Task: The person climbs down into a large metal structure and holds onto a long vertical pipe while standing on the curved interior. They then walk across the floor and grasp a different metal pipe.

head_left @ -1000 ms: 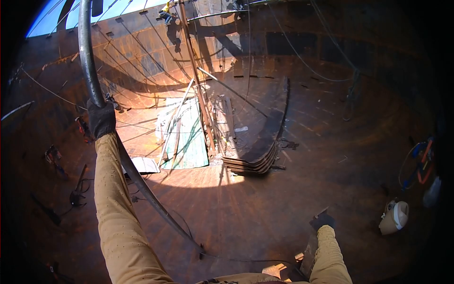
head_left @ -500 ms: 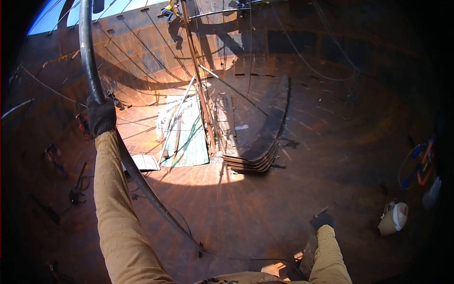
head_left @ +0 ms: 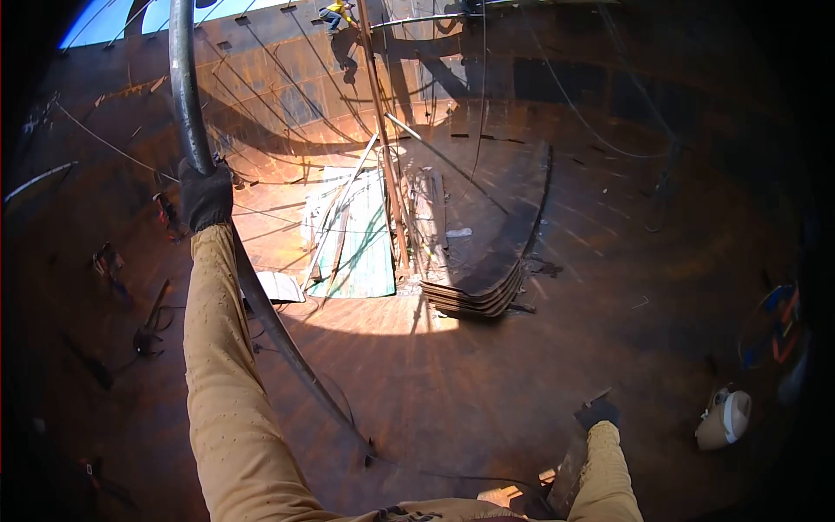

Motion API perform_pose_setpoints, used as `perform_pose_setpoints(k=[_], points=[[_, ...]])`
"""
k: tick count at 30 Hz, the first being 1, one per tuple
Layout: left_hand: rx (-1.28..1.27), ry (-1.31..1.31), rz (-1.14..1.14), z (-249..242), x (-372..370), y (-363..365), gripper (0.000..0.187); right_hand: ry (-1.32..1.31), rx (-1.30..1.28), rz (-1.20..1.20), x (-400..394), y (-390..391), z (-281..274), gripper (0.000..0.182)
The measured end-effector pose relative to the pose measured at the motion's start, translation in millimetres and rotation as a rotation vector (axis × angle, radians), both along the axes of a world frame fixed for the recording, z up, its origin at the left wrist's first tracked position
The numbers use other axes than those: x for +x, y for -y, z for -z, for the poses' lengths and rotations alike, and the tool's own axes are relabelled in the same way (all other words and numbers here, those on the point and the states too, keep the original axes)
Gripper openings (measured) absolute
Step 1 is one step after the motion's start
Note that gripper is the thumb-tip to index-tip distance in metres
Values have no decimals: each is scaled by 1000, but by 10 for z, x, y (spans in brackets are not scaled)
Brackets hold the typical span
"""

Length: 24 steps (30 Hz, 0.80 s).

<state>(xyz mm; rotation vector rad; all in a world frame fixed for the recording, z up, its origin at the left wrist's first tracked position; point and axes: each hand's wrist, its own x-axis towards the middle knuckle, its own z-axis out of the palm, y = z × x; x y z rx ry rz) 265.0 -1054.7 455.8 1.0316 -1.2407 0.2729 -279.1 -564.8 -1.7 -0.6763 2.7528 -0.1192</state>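
Note:
My left hand (head_left: 207, 193), in a dark glove, is wrapped round a grey metal pipe (head_left: 184, 78). The pipe curves from the top of the view, past my forearm, down to a small bracket near the bottom middle. Low on the right, my dark-gloved right hand (head_left: 598, 412) is closed; a thin edge sticks up beyond its fingers, but what it grips is not clear. Just below that hand stands a flat, dull board-like piece (head_left: 569, 477), partly covered by my tan sleeve.
Far below, a rusty floor (head_left: 391, 374) bears a stack of curved metal plates (head_left: 474, 300), greenish sheets (head_left: 357, 261) and a beige container (head_left: 724, 419). A rusty post (head_left: 380, 113) rises in the middle. Another person (head_left: 335, 16) in yellow is by the far wall. Cables hang at right.
The view has turned slightly, so the floor and far wall sit a little further right. My left hand stays on the pipe; my right hand is nearly where it was.

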Motion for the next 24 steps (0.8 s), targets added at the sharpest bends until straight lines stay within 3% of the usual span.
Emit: perform_pose_setpoints(k=[24], points=[[17, 15, -37, -26, -65, -144, 39, -19, 40, -27, 25, -1, -46, 51]])
